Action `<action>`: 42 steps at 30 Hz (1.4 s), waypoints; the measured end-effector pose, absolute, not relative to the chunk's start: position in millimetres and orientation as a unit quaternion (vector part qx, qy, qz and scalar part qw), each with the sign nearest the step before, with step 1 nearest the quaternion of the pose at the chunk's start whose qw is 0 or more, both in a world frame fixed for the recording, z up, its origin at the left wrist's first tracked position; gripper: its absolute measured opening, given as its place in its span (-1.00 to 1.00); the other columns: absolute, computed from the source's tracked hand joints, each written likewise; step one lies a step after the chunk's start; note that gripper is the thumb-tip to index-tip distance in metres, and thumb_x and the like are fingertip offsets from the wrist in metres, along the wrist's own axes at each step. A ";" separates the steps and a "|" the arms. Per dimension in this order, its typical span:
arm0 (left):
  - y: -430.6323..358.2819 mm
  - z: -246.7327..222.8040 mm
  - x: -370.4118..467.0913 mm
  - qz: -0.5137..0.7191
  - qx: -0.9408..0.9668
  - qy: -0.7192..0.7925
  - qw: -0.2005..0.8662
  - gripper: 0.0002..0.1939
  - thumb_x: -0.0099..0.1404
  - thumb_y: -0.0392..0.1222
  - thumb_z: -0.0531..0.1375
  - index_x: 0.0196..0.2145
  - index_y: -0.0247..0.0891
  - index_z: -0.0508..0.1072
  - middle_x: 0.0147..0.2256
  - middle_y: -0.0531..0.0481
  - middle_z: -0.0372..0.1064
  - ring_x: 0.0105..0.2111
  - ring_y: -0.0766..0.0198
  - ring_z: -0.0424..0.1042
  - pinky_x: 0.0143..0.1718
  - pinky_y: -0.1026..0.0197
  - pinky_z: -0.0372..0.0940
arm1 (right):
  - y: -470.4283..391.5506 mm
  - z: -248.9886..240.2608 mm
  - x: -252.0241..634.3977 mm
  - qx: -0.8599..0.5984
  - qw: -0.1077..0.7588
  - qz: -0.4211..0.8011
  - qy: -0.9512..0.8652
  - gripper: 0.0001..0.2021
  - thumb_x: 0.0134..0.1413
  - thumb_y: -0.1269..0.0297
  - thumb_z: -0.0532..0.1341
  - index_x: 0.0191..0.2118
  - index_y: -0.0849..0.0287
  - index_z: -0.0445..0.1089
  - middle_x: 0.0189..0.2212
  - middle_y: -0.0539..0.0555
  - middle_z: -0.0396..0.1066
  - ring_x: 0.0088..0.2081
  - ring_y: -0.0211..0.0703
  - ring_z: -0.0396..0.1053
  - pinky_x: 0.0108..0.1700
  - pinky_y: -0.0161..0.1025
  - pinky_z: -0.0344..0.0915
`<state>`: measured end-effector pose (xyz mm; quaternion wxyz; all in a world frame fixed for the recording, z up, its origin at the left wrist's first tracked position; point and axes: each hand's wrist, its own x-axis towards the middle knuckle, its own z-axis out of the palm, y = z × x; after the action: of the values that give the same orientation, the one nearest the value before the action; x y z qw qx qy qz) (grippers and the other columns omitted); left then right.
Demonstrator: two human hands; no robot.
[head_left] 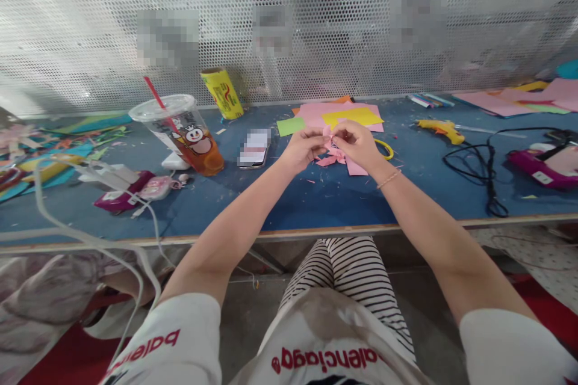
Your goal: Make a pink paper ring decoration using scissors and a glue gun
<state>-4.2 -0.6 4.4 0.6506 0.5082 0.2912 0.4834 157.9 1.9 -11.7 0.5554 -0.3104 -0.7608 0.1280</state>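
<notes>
My left hand (306,148) and my right hand (355,142) meet over the middle of the blue table. Both pinch a small piece of pink paper (327,131) between thumb and fingers. Its exact shape is partly hidden by my fingertips. Below them lie pink paper scraps (332,160). A yellow ring-shaped handle (385,149) shows beside my right hand; the rest of that tool is hidden. Just behind my hands is a stack of coloured paper, with a yellow sheet (356,116) on top and a green sheet (289,126) at its left.
A drink cup (194,138) with a red straw, a phone (254,148) and a yellow can (223,94) stand left. A yellow glue gun (440,130) and black cable (481,171) lie right. A perforated metal screen (316,30) rises behind the blue table (307,207).
</notes>
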 end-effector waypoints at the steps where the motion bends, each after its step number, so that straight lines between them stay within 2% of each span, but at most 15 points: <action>1: -0.4 3.9 -4.0 0.486 0.513 0.291 0.644 -0.80 -0.07 -0.37 0.33 -0.42 -0.35 0.45 -0.55 0.11 0.39 -0.58 0.51 0.37 -0.49 0.43 0.31 | 2.2 -12.1 157.3 -0.313 0.555 0.141 -0.757 -0.93 -0.06 0.42 0.17 -0.39 0.13 0.36 -0.53 -0.07 0.27 -0.48 -0.33 0.18 -0.43 -0.30 0.13; 6: -0.5 3.0 -3.6 0.488 0.523 0.294 0.633 -0.80 -0.06 -0.36 0.32 -0.39 -0.35 0.47 -0.54 0.10 0.40 -0.58 0.52 0.36 -0.47 0.41 0.32 | 0.9 -11.4 156.9 -0.323 0.552 0.163 -0.751 -0.95 -0.06 0.41 0.16 -0.40 0.15 0.34 -0.52 -0.07 0.27 -0.49 -0.35 0.17 -0.44 -0.31 0.12; 16: 0.2 4.9 -6.8 0.464 0.479 0.276 0.692 -0.90 0.01 -0.39 0.28 -0.42 -0.37 0.48 -0.55 0.10 0.39 -0.59 0.54 0.37 -0.48 0.45 0.31 | -2.8 -6.2 160.5 -0.312 0.554 0.145 -0.758 -0.96 -0.01 0.33 0.21 -0.43 0.15 0.38 -0.46 -0.01 0.35 -0.39 -0.28 0.27 -0.36 -0.26 0.21; 24: -0.2 4.7 -6.0 0.461 0.469 0.282 0.698 -0.91 0.05 -0.42 0.25 -0.41 -0.37 0.47 -0.53 0.08 0.42 -0.56 0.53 0.39 -0.45 0.46 0.32 | -4.9 -5.5 160.5 -0.322 0.538 0.080 -0.775 -0.92 0.04 0.32 0.17 -0.44 0.16 0.34 -0.49 -0.01 0.32 -0.42 -0.28 0.23 -0.37 -0.26 0.19; 30: -1.5 5.5 -5.6 0.457 0.470 0.290 0.698 -0.90 0.05 -0.45 0.24 -0.40 -0.40 0.47 -0.55 0.06 0.42 -0.57 0.52 0.40 -0.45 0.46 0.33 | -8.5 -4.2 167.0 -0.320 0.453 -0.074 -0.829 -0.88 0.14 0.31 0.08 -0.32 0.16 0.34 -0.41 0.04 0.32 -0.36 -0.22 0.24 -0.28 -0.20 0.24; 34: 1.4 5.6 -6.5 0.448 0.451 0.315 0.705 -0.93 0.07 -0.47 0.21 -0.43 -0.43 0.48 -0.56 0.03 0.42 -0.57 0.51 0.40 -0.44 0.49 0.33 | -9.3 -1.4 175.0 -0.297 0.342 -0.186 -0.872 -0.78 0.22 0.34 -0.03 -0.21 0.21 0.35 -0.30 0.15 0.36 -0.20 -0.10 0.28 -0.14 -0.11 0.25; 37: 4.6 5.1 -8.0 0.435 0.437 0.328 0.715 -0.95 0.07 -0.46 0.21 -0.45 -0.44 0.48 -0.55 0.00 0.43 -0.53 0.50 0.42 -0.41 0.48 0.34 | -10.3 0.6 178.5 -0.296 0.268 -0.229 -0.888 -0.72 0.23 0.40 -0.09 -0.17 0.25 0.35 -0.28 0.18 0.37 -0.18 -0.08 0.28 -0.13 -0.09 0.23; 42: 7.1 3.5 -9.0 0.421 0.419 0.332 0.733 -0.92 0.06 -0.48 0.21 -0.49 -0.40 0.48 -0.51 -0.02 0.45 -0.49 0.49 0.43 -0.35 0.48 0.36 | -11.7 0.6 177.4 -0.307 0.291 -0.180 -0.888 -0.74 0.23 0.38 -0.07 -0.18 0.20 0.36 -0.29 0.17 0.37 -0.19 -0.07 0.27 -0.12 -0.07 0.24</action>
<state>-9.0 7.1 3.5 0.7332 0.4188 0.3316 0.4209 177.4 -11.7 0.6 0.2915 -0.3073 -0.8877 -0.1805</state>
